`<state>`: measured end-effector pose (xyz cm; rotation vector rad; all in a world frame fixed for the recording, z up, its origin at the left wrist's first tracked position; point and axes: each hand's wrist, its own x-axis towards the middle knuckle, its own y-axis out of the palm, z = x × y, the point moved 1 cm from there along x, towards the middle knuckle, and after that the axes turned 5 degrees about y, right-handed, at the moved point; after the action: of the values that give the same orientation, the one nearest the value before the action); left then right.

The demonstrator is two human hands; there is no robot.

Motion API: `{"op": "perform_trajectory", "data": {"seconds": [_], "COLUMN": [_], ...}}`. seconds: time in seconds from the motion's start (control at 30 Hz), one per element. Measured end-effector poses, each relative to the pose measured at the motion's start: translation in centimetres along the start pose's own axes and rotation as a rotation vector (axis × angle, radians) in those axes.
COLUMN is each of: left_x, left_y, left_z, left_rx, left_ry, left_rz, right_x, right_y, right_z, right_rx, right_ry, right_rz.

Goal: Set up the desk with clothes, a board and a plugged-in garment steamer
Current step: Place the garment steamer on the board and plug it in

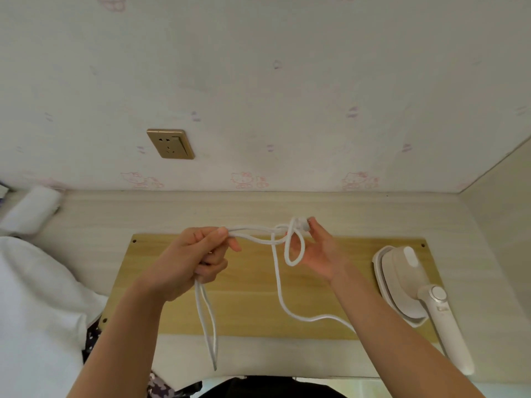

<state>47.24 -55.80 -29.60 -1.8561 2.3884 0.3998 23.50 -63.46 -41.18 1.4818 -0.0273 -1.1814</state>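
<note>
A wooden board (pixel 253 300) lies flat on the pale desk (pixel 172 214). On the board's right end rests a white garment steamer (pixel 402 285), handle towards me. Its white cord (pixel 278 285) runs left from the steamer and is looped in a loose knot between my hands. My left hand (pixel 195 259) is closed on a bundle of cord, with two strands hanging below it. My right hand (pixel 319 251) pinches the plug end (pixel 303 225) with fingertips above the board. White clothes (pixel 37 305) lie piled at the left, over a dark patterned garment (pixel 93 337).
A gold wall socket (pixel 171 144) sits on the wallpapered wall above the desk's back edge, left of my hands. A white rolled object (pixel 31 209) lies at the far left. A side panel (pixel 500 214) closes the desk at the right.
</note>
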Motion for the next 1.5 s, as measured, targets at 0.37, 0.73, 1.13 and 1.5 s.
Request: {"op": "perform_trajectory", "data": {"seconds": [0.37, 0.73, 1.13, 1.5], "left_x": [4.0, 4.5, 5.3, 3.9], "left_y": [-1.2, -1.7, -3.1, 2.4], "left_z": [3.0, 0.9, 2.6, 4.9], "left_rx": [-0.498, -1.1, -0.09, 0.752], "left_ry": [-0.067, -0.178, -0.197, 0.3], "left_rz": [-0.716, -0.603, -0.728, 0.027], "right_x": [-1.2, -2.2, -3.5, -4.8], "right_y": [-0.8, 1.2, 0.4, 4.2], "right_z": [-1.1, -1.8, -5.2, -5.9], "right_rx": [-0.404, -0.673, -0.19, -0.198], "right_ry": [-0.05, -0.094, 0.053, -0.106], "right_rz": [-0.106, -0.2, -0.261, -0.211]}}
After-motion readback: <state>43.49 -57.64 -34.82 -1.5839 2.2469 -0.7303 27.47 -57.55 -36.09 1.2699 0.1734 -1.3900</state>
